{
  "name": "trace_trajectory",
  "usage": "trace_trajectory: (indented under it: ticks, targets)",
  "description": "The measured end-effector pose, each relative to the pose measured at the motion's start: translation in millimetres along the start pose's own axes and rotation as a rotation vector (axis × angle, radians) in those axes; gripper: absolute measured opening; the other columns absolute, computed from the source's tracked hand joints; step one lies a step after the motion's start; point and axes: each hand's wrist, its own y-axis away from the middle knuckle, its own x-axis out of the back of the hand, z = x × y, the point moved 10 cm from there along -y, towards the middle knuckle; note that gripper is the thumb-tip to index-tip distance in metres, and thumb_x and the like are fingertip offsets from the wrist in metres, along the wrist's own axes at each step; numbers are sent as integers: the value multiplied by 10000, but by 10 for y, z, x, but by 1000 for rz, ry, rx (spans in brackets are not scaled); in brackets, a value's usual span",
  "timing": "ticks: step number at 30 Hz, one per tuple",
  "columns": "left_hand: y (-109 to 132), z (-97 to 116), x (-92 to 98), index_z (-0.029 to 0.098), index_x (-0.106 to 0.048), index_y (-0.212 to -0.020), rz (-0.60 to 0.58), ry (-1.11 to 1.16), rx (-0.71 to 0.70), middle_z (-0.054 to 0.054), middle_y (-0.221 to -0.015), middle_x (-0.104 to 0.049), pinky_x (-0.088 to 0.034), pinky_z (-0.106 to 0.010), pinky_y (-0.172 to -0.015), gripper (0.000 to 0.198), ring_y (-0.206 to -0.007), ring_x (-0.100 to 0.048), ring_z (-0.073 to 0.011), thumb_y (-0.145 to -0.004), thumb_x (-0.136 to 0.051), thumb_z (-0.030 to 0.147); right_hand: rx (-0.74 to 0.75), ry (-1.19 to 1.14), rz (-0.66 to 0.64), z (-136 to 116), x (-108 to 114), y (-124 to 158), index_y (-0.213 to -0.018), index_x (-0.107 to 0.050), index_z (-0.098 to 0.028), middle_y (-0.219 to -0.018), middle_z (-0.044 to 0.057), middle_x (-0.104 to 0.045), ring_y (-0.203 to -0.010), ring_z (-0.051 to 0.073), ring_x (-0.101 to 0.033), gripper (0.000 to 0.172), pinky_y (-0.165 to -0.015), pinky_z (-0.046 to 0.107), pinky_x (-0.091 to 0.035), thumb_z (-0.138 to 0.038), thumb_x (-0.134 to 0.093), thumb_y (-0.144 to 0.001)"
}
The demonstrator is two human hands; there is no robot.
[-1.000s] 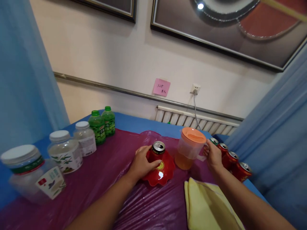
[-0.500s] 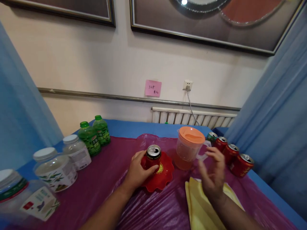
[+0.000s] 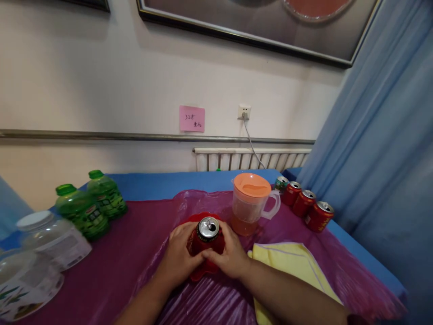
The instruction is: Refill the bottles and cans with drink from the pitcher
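A dark red drink can (image 3: 207, 232) with a silver, opened top stands upright over a red scalloped dish (image 3: 199, 274). My left hand (image 3: 181, 255) wraps round its left side, and my right hand (image 3: 232, 253) closes round its right side. Both thumbs meet across the front of the can. Much of the can's body and most of the dish are hidden behind my hands. Just to the right stands a clear pitcher (image 3: 248, 212) with an orange lid and orange liquid low inside. A folded yellow cloth (image 3: 294, 262) lies beside my right forearm.
Several opened cans (image 3: 304, 203) line the right table edge. On the left stand two green bottles (image 3: 83, 211) and clear jars (image 3: 56, 239) with white lids. Crumpled purple plastic sheeting (image 3: 135, 239) covers the blue table. A blue curtain (image 3: 375, 149) hangs at the right.
My right hand has moved left from near the pitcher's handle and taken hold of the can's right side. My left hand stays on the can. The camera view has turned to the right.
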Motion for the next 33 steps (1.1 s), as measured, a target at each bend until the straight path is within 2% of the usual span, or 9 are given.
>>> trace_trajectory:
  ticks: [7,13,33]
  targets:
    - [28,103,-64,268,-661,-1231,-35,-59,-36,-76,-1204,-713,-501,-465,-1002,536,-1128,-644,-317,-717,-747,395,-28,-107,-13,96,28,12,-1393,-510,-251,-1347,93,-644,-1246,271,-600,712,-1098,454,-456,-343,-821,-759]
    - [60,119,-136,263,-652,-1257,-105,-54,-2,-87,-1237,-689,-466,-482,-1035,553,-1170,-607,-321,-727,-752,386,-71,-166,-44,131,39,37,-1324,-566,-253,-1292,74,-671,-1199,261,-625,650,-1073,444,-477,-352,-842,-744]
    - [132,235,-176,258,-634,-1311,-149,-95,-13,-99,-1289,-674,-383,-504,-1106,638,-1246,-550,-335,-696,-784,334,-74,-22,-49,125,85,120,-1285,-567,-238,-1257,78,-670,-1166,273,-627,603,-1039,456,-477,-337,-821,-747]
